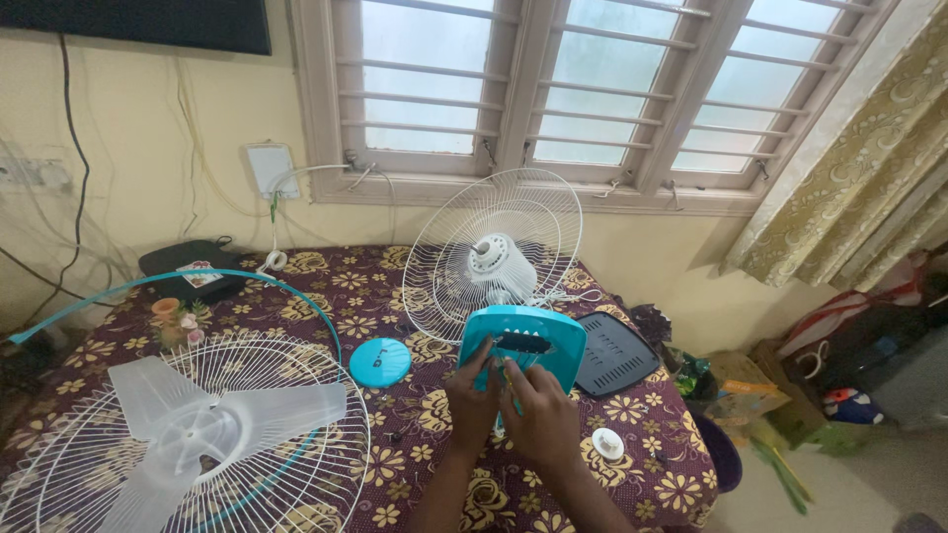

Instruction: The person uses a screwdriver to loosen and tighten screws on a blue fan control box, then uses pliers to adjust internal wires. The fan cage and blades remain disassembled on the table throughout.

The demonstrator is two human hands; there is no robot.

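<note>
Both hands' grip (472,395) (538,415) pinching turquoise fan base (538,341), round turquoise cap (379,361) just left

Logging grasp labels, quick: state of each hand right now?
Left hand: closed on the teal fan base cover.
Right hand: on the same cover, fingers at its front; firm grip cannot be told.

— Where does the view come from?
— From the person's head, looking down and forward over the table (395,296) to the far wall and window (553,89).
— How near is it?
— Near enough that both forearms enter from the bottom edge, hands mid-frame.
— Does a second view share anything?
— There is only this one; the table fills the left, the floor the right.
</note>
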